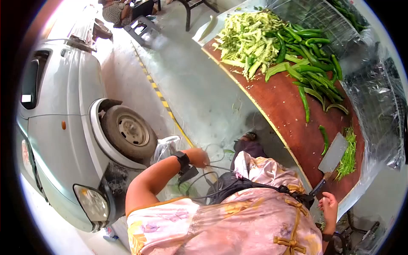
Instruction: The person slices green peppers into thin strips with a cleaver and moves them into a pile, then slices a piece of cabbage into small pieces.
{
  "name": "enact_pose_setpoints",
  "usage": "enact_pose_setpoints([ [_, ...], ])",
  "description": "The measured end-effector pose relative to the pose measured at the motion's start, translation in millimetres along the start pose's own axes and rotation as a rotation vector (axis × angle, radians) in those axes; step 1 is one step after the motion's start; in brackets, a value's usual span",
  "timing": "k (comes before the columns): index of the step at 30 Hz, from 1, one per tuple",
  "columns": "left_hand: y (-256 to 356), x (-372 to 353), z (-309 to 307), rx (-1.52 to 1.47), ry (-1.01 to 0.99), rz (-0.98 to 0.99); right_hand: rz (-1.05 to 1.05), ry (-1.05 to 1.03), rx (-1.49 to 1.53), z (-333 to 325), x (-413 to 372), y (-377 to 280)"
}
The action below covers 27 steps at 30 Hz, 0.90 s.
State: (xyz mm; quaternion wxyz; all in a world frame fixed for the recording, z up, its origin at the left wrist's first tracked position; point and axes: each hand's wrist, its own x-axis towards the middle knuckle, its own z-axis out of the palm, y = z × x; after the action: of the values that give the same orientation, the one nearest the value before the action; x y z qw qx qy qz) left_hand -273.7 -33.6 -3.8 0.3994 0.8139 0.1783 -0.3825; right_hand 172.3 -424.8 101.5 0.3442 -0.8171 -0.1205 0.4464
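My left hand [197, 157] is held out over the floor beside the car, with a black band and device on the wrist; its fingers are hidden from view. Below the table's near edge is my right hand [329, 205], its fingers loosely curled and apart, holding nothing. Just above it lies a cleaver [333, 154] with a dark handle, its blade beside a heap of thin green strips [348, 154]. A single green chili pepper [324, 140] lies left of the blade. Farther back on the red-brown tabletop [272, 100] are many whole green peppers [314, 51] and a pile of pale green pepper pieces [253, 38].
A silver vehicle [63, 127] with its front wheel [127, 131] stands at my left. Clear plastic sheeting [374, 93] hangs along the table's right side. Black cables [212, 187] cross in front of my body. A person [119, 12] sits at the far left, near a grey stool [142, 29].
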Motion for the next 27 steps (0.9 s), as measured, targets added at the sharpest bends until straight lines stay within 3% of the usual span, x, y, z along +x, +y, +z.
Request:
enact_pose_setpoints([
  [1,-2,2,-10,0.016,0.003,0.010,-0.025,0.029,0.011,-3,1,5],
  [4,1,23,-81,0.140,0.492,0.043,-0.047,0.180,0.080,-7,8,22],
  [7,95,21,-220,0.170,0.825,-0.012,0.010,0.309,0.124,-9,31,61],
  [9,157,38,-274,0.124,1.190,0.455,-0.153,0.451,0.100,0,50,100],
  [10,188,52,-290,0.131,1.244,0.608,-0.156,0.489,0.124,6,57,109],
  [11,220,67,-300,0.135,1.289,0.762,-0.195,0.572,-0.053,14,63,113],
  [12,246,90,-300,0.187,1.215,0.825,-0.223,0.651,-0.232,22,67,113],
  [17,308,231,-223,0.278,0.773,1.171,-0.215,0.767,-0.325,57,66,66],
  [19,309,248,-190,0.389,0.696,1.126,-0.154,0.781,-0.373,65,59,42],
  [21,307,270,-168,0.502,0.622,1.080,-0.261,0.862,-0.530,70,58,29],
  [23,306,284,-158,0.485,0.766,1.145,-0.162,0.803,-0.487,71,60,22],
  [24,305,282,-154,0.356,0.767,1.130,-0.102,0.728,-0.462,70,61,22],
  [27,309,281,-150,0.355,0.819,1.093,-0.066,0.588,-0.365,64,62,24],
])
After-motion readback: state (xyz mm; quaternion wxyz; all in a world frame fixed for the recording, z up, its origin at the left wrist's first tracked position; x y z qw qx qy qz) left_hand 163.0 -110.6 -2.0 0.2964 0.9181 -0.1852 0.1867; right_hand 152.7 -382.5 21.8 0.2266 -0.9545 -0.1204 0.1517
